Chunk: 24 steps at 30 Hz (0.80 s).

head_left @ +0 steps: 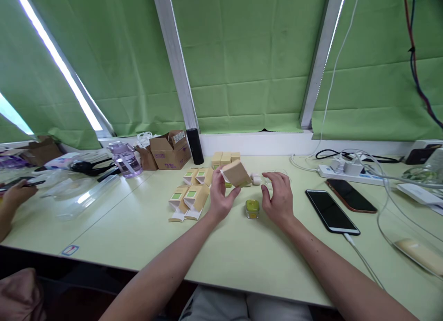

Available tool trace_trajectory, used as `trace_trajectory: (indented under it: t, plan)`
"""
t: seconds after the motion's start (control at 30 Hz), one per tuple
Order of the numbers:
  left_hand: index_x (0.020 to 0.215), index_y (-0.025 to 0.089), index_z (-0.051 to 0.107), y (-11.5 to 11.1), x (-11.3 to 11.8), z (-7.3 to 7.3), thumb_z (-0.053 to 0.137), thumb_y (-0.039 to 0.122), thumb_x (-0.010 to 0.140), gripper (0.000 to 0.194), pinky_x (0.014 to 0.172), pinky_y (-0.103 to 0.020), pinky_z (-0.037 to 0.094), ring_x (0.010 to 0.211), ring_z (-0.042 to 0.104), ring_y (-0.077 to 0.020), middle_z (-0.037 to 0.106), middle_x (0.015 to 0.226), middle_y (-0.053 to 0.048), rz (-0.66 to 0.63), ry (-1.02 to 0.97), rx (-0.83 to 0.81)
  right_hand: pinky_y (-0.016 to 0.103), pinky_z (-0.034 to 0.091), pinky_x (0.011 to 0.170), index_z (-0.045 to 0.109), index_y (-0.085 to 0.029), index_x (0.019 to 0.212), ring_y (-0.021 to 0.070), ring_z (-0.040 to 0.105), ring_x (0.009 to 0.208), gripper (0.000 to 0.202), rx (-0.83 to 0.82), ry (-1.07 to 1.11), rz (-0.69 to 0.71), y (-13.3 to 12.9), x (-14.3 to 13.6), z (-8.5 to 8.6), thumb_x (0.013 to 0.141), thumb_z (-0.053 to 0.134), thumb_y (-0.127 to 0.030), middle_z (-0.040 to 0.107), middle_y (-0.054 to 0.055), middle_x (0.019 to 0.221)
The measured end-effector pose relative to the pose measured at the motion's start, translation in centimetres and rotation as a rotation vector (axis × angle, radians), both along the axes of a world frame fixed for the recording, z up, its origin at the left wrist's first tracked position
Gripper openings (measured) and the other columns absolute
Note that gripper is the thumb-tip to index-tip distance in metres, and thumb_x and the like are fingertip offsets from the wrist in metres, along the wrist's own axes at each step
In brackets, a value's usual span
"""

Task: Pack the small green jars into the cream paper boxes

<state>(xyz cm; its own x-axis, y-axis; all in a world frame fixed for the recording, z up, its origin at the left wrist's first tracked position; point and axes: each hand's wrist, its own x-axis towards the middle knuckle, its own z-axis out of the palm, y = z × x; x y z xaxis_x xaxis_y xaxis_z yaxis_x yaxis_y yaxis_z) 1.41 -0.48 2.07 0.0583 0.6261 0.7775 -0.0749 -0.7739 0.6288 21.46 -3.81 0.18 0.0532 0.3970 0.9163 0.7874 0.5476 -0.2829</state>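
My left hand [221,195] grips a small tan cardboard box [236,174], tilted and raised above the table. Just right of it is my right hand [278,195], its thumb and fingers apart with nothing between them. Between the hands, a small glass jar with a green lid [252,208] stands on the table. Several open tan boxes with green labels [195,197] lie left of my left hand, their flaps out. Behind the held box are more upright tan boxes [226,157] and small whitish items [256,179], partly hidden.
Two phones [332,211] [350,195], a power strip [353,174] and loose cables lie at right, with a mouse [420,255]. A cardboard carton [170,150], black cylinder [195,146] and purple bottle [125,160] stand back left. Another person's hand [20,193] is far left.
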Motion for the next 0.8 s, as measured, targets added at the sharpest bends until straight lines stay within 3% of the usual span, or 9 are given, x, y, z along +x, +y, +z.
trace_trajectory:
  t: [0.1,0.2,0.37,0.53,0.8]
  plan:
    - [0.122,0.019,0.063,0.7,-0.1,-0.3,0.085,0.042,0.081,0.052,0.102,-0.038,0.053,0.114,0.066,-0.0247,0.068,0.119,-0.011,-0.169,-0.165,-0.239,0.055,0.05,0.1,0.056,-0.024,0.132,0.0331,0.056,0.117,0.034,-0.01,0.001,0.007,0.0,-0.1,0.0,0.098,0.051,-0.019,0.068,0.012,0.12]
    - [0.124,0.019,0.064,1.2,-0.1,-0.3,0.087,0.045,0.079,0.057,0.098,-0.033,0.053,0.112,0.066,-0.0227,0.071,0.119,-0.011,-0.242,-0.253,-0.367,0.056,0.05,0.101,0.055,-0.024,0.135,0.0333,0.056,0.118,0.036,-0.013,0.006,0.021,-0.1,-0.1,0.0,0.099,0.05,-0.021,0.065,0.014,0.123]
    - [0.134,0.022,0.059,1.2,0.0,0.1,0.088,0.043,0.08,0.065,0.1,-0.03,0.051,0.115,0.065,-0.0199,0.068,0.126,-0.009,-0.262,-0.331,-0.435,0.057,0.05,0.102,0.055,-0.024,0.137,0.033,0.057,0.12,0.038,-0.034,0.016,0.082,-0.5,-0.4,0.2,0.1,0.049,-0.02,0.061,0.015,0.127]
    - [0.139,0.026,0.047,0.9,0.0,0.1,0.09,0.039,0.078,0.075,0.092,-0.033,0.055,0.105,0.068,-0.0191,0.066,0.119,-0.007,-0.247,-0.331,-0.509,0.056,0.052,0.105,0.053,-0.027,0.141,0.0308,0.056,0.125,0.042,-0.076,0.037,0.243,-1.0,-1.0,0.5,0.101,0.046,-0.016,0.055,0.014,0.131]
    - [0.135,0.025,0.045,0.0,0.0,0.6,0.089,0.045,0.077,0.075,0.085,-0.034,0.056,0.093,0.069,-0.0175,0.055,0.134,-0.011,-0.213,-0.15,-0.496,0.054,0.058,0.103,0.048,-0.036,0.147,0.0245,0.064,0.114,0.05,-0.251,0.155,0.471,-1.2,-1.7,0.1,0.102,0.043,-0.015,0.042,0.011,0.144]
